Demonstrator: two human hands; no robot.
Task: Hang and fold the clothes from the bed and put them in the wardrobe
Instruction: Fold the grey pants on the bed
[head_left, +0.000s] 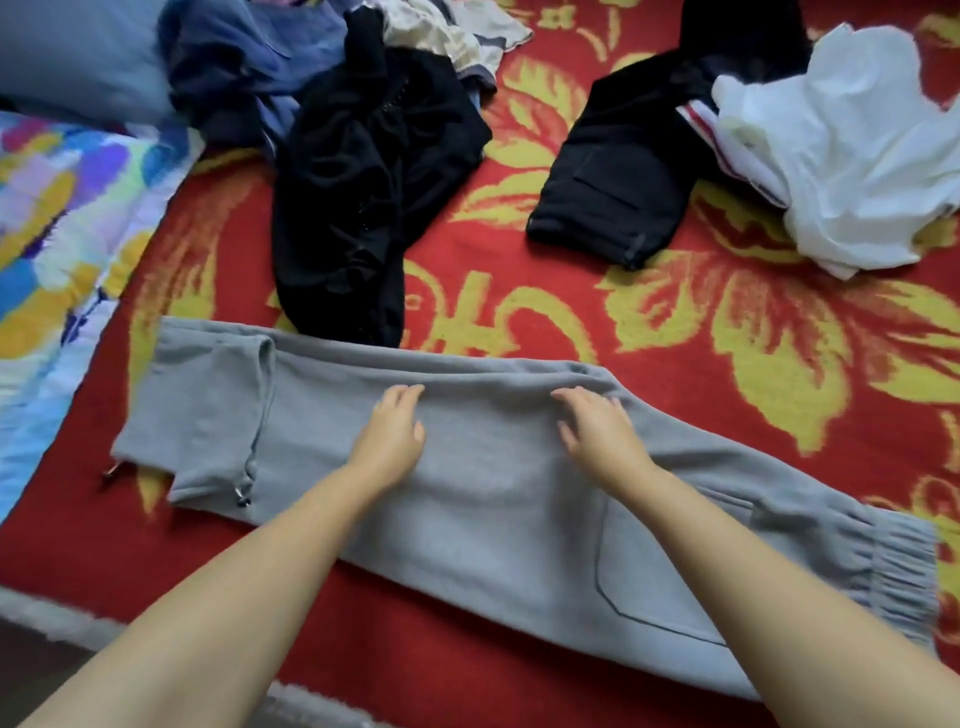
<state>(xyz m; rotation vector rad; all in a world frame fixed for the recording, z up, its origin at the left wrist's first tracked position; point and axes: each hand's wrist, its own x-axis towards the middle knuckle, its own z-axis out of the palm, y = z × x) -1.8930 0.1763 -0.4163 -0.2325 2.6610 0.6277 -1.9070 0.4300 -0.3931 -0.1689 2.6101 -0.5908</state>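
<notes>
Grey sweatpants (467, 467) lay flat under both hands, waistband end out beyond the right hand (602, 434). Left hand (392, 434) and right rested palms down, fingers relaxed, gripping nothing. Smooth outward from centre before folding; square the leg edges first.

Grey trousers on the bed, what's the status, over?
Left hand and right hand open, flat on the grey trousers. Trousers laid out lengthwise, not yet folded up. Black garment touches their far edge.
</notes>
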